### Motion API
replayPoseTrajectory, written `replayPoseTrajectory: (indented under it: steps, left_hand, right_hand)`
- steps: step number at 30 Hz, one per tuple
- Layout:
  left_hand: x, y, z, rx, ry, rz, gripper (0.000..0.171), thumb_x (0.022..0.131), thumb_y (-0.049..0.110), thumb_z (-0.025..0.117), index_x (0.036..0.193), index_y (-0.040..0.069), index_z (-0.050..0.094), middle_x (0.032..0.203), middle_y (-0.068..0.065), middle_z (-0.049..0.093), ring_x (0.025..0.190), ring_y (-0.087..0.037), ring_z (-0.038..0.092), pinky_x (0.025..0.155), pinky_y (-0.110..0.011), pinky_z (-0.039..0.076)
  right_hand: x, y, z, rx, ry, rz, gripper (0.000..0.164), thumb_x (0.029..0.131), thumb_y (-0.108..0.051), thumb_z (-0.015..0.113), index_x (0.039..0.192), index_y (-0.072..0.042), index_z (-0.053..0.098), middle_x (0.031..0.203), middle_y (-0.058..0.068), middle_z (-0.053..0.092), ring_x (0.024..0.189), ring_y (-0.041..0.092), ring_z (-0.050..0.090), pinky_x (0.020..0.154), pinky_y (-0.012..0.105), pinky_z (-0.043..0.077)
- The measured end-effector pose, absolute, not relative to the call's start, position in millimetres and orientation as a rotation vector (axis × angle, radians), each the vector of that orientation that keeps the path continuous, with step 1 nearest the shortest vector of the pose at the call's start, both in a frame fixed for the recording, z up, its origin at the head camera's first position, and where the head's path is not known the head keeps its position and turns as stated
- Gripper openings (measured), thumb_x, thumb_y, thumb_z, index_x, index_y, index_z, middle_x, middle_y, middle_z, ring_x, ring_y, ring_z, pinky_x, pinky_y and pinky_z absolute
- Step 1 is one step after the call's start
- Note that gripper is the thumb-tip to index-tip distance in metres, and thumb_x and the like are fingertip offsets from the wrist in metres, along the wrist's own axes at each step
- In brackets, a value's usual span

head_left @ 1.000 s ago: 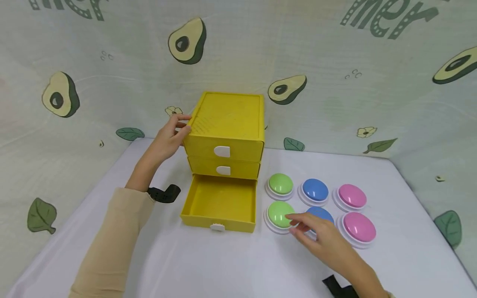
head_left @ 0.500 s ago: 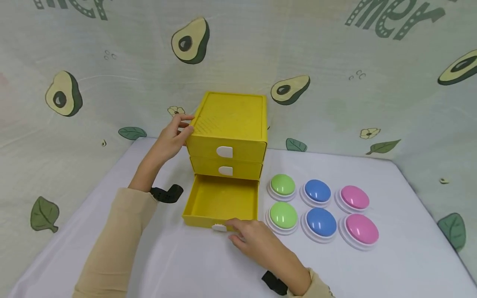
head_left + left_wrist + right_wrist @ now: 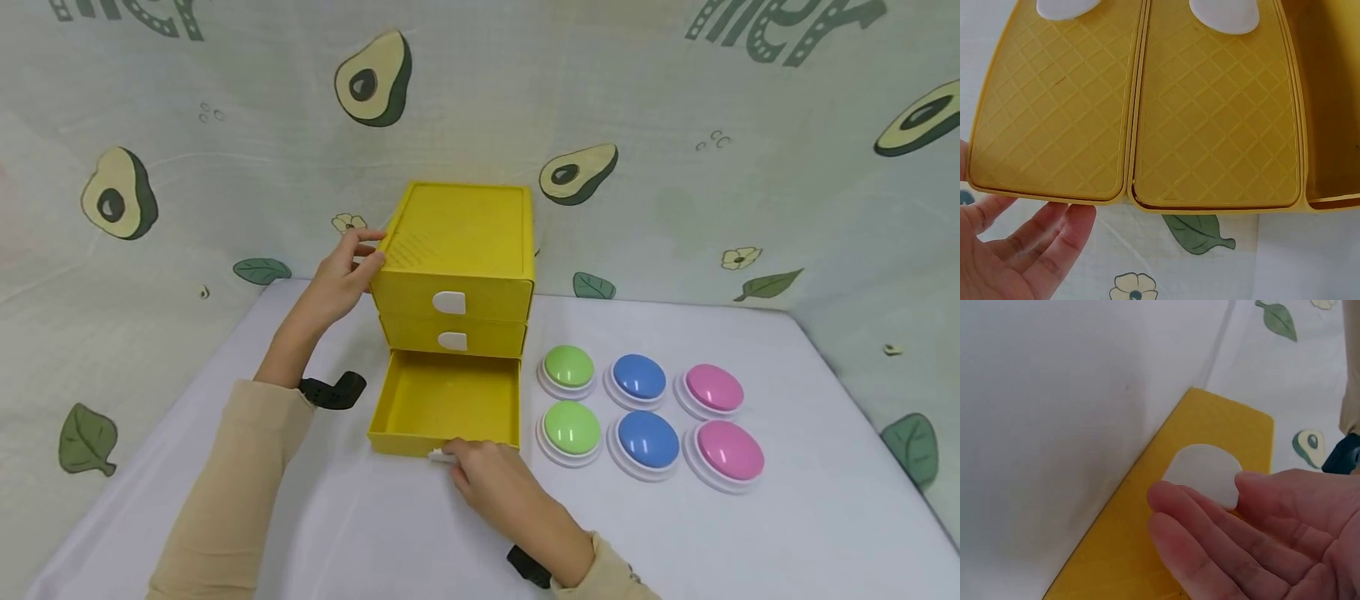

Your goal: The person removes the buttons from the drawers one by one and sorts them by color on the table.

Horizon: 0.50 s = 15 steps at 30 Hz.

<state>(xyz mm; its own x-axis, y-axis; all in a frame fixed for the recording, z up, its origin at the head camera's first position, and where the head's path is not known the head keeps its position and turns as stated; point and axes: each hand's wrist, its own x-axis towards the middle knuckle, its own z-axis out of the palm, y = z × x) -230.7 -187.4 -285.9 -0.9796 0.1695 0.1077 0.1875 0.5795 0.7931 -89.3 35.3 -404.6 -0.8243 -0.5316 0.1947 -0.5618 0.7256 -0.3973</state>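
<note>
A yellow drawer box [image 3: 468, 229] with white tab handles stands on the table. Its bottom drawer [image 3: 450, 404] is pulled out and bare inside; the upper two drawers are closed. At the box's upper left edge, my left hand [image 3: 341, 275] steadies it with extended fingers. In the left wrist view, those fingers [image 3: 1054, 244] touch the box's side. My right hand [image 3: 495, 487] is at the front of the bottom drawer. Thumb and fingers pinch its white handle [image 3: 1207, 472], as the right wrist view shows.
Right of the box, dome buttons on white bases stand in two rows: green [image 3: 572, 427], blue [image 3: 648, 439] and pink [image 3: 730, 450]. A white cloth [image 3: 360, 525] covers the table, and an avocado-print cloth [image 3: 472, 100] hangs behind.
My right hand has moved left from above the buttons to the bottom drawer's front and now pinches its handle. The left hand and the drawer stay about where they were.
</note>
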Motion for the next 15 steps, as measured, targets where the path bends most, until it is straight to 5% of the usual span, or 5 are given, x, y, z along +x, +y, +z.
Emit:
replayPoseTrajectory:
  steps: [15]
  left_hand:
    - [-230.5, -188.3, -285.2, -0.310, -2.781, -1.383, 0.049, 0.099, 0.034, 0.037, 0.142, 0.014, 0.027, 0.141, -0.019, 0.037, 0.113, -0.034, 0.049, 0.093, -0.049, 0.045]
  right_hand:
    - [-101.3, 23.2, -410.1, 0.772, -2.788, 0.631, 0.008, 0.087, -0.011, 0.063, 0.081, -0.008, 0.066, 0.066, 0.000, 0.064, 0.051, 0.005, 0.048, 0.047, 0.015, 0.041]
